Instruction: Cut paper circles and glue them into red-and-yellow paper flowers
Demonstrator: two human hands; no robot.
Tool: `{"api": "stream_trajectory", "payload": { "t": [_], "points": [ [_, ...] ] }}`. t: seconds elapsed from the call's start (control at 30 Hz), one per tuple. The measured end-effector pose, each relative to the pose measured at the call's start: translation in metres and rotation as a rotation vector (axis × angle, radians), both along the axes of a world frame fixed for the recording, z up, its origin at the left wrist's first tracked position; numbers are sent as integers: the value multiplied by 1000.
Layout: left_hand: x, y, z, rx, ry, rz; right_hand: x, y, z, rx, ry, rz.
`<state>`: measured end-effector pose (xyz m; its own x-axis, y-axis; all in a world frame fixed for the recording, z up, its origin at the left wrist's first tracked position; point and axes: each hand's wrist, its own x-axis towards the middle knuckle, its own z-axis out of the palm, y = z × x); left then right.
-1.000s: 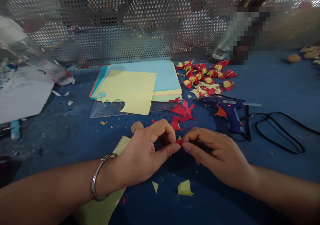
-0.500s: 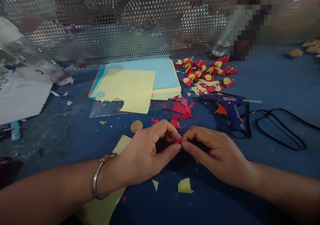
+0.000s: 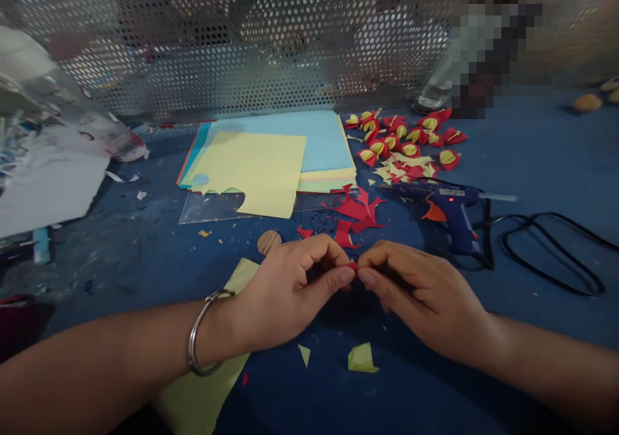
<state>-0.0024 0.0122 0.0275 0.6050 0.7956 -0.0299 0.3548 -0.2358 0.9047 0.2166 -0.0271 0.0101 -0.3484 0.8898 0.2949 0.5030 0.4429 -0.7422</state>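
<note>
A small red paper piece (image 3: 353,266) is pinched between the fingertips of both hands, mostly hidden by them. My left hand (image 3: 294,287), with a silver bangle at its wrist, grips its left side with thumb and index finger. From the right, my right hand (image 3: 420,287) pinches the same piece. Just behind the hands lie red paper scraps (image 3: 358,212). Farther back sits a group of folded red and yellow paper pieces (image 3: 410,150). A blue glue gun (image 3: 457,219) with a lit red light rests to the right.
Coloured paper sheets (image 3: 329,142) lie at the back centre, a cut yellow sheet (image 3: 271,171) on top. A wooden disc (image 3: 269,242) is beside my left hand. The glue gun's black cable (image 3: 556,274) loops at right. A perforated metal panel (image 3: 290,42) stands behind.
The whole view has shifted slightly, so the table things appear a little farther right. Both hands still pinch the red piece, with their fingertips slightly changed around it.
</note>
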Motion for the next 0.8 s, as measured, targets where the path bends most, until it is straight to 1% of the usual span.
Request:
{"api": "stream_trajectory", "payload": {
  "t": [0.13,0.27,0.4,0.53,0.6,0.7,0.77,0.8],
  "points": [
    [0,4,-3,-137,-45,-27,0,-1,1,-18,-5,-20],
    [1,7,-4,-168,-114,-36,0,-2,3,-28,-4,-59],
    [1,8,-4,-115,-132,-45,1,-3,4,-16,24,-59],
    [1,8,-7,27,-91,-53,2,-2,3,-7,0,-46],
    [0,7,-8,91,-87,-37,5,-1,5,28,-41,-35],
    [-1,6,-10,105,-121,10,17,0,12,106,-128,-42],
    [-2,6,-11,84,-155,14,32,-1,18,114,-210,-43],
    [-2,6,-12,79,-166,13,41,-1,21,92,-266,-33]
  ]
}}
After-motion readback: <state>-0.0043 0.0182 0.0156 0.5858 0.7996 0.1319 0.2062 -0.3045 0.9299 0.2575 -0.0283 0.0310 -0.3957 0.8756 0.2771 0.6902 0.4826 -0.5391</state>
